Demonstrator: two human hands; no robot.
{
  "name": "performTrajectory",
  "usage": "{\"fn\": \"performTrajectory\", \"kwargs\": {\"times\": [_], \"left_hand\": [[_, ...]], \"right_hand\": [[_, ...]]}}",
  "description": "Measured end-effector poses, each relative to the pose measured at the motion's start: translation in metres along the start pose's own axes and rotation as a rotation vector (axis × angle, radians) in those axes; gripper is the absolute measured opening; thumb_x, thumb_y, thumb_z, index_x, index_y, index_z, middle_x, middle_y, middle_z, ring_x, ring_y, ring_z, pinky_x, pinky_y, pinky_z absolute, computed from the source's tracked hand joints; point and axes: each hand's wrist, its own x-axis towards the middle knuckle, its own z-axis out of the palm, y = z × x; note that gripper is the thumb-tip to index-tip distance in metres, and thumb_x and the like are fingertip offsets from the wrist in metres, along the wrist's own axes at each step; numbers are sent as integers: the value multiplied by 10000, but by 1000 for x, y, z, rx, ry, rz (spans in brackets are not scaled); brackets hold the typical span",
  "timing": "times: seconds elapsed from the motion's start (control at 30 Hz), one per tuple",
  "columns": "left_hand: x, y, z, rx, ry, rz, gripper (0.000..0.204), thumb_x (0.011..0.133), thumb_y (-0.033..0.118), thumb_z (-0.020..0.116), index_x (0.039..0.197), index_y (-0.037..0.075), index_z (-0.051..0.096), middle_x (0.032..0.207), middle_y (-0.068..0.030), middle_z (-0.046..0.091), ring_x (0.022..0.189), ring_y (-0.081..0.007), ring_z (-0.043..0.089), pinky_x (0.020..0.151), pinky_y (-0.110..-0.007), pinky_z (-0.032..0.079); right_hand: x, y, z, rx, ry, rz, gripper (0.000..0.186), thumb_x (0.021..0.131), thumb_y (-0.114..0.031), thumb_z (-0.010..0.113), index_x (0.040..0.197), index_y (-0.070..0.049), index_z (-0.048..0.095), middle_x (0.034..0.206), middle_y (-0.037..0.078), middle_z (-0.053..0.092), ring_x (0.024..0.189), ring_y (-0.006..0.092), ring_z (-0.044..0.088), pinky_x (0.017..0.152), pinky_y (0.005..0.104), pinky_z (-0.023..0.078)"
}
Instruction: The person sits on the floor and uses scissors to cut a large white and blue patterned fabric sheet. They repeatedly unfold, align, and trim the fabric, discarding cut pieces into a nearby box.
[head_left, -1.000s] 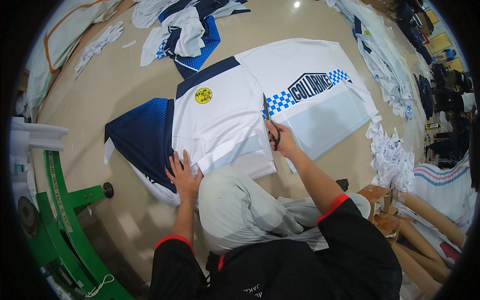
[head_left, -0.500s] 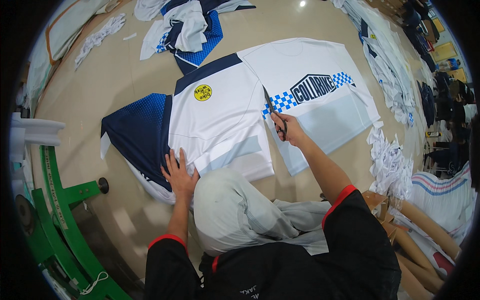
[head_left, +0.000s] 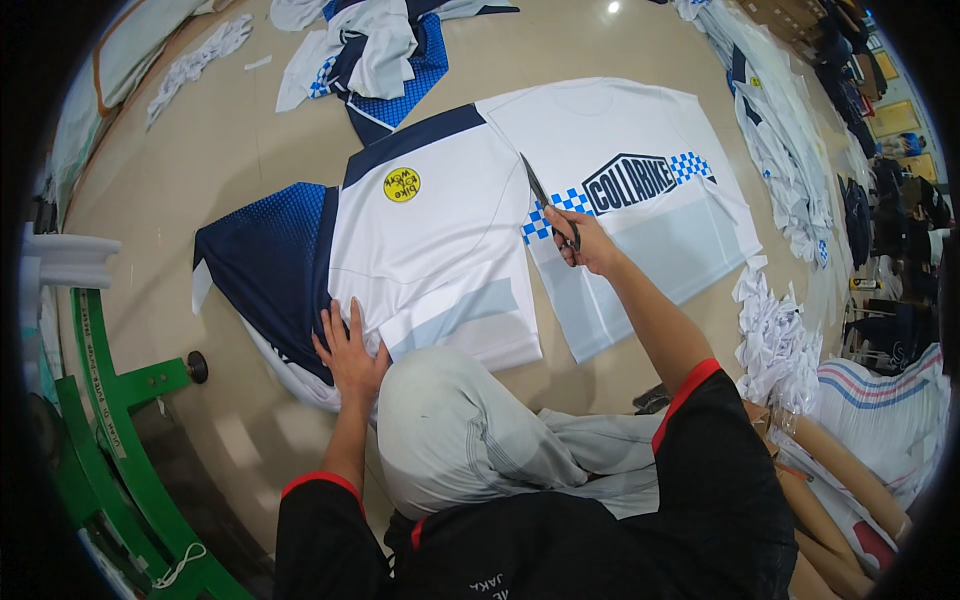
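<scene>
A large white printed fabric sheet (head_left: 430,235) with a yellow round print and a navy top band lies on the floor. A cut runs up from its lower edge, parting it from a second white panel (head_left: 640,115) with blue checks and a pale grey-blue lower part. My right hand (head_left: 585,240) grips dark scissors (head_left: 537,183), whose blades point up along the top of the cut. Flat on the lower left of the fabric rests my left hand (head_left: 352,355), fingers spread. Beside it lies folded navy-blue fabric (head_left: 275,245) with a blue dotted pattern.
A pile of white and blue fabric pieces (head_left: 385,60) lies at the far side. White scraps (head_left: 775,330) and long fabric strips (head_left: 775,160) lie to the right. A green metal frame (head_left: 110,390) stands at the left. Cardboard tubes (head_left: 850,465) and a white sack (head_left: 880,410) sit at the lower right.
The scissors' blades, apparently closed before, now show farther up the cut. The gap between the panels looks wider low down. My left hand stays on the fabric.
</scene>
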Motion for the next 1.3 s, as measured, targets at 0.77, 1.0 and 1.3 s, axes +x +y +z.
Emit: {"fn": "performTrajectory", "kwargs": {"times": [0.77,1.0,1.3], "left_hand": [[1,4,-9,-36,13,8,818,816,361,639,1547,146,339,1614,-165,248,1499,-357,189,1175,-619,111],[0,3,-10,-70,38,14,813,808,334,655,1538,145,352,1613,-164,247,1497,-354,198,1174,-618,120],[1,3,-15,-80,10,10,811,816,338,654,1541,145,345,1611,-170,245,1498,-355,193,1177,-617,108]], "right_hand": [[34,-30,-17,-161,-93,-71,467,906,-495,704,1063,-56,690,662,-34,466,501,63,420,432,216,331],[50,-54,-11,-240,-47,-57,518,897,-512,694,1106,-38,686,695,-13,503,539,77,449,467,228,375],[70,-54,-20,-405,-40,-91,599,885,-485,714,1282,-41,648,730,9,519,542,92,458,447,238,367]]}}
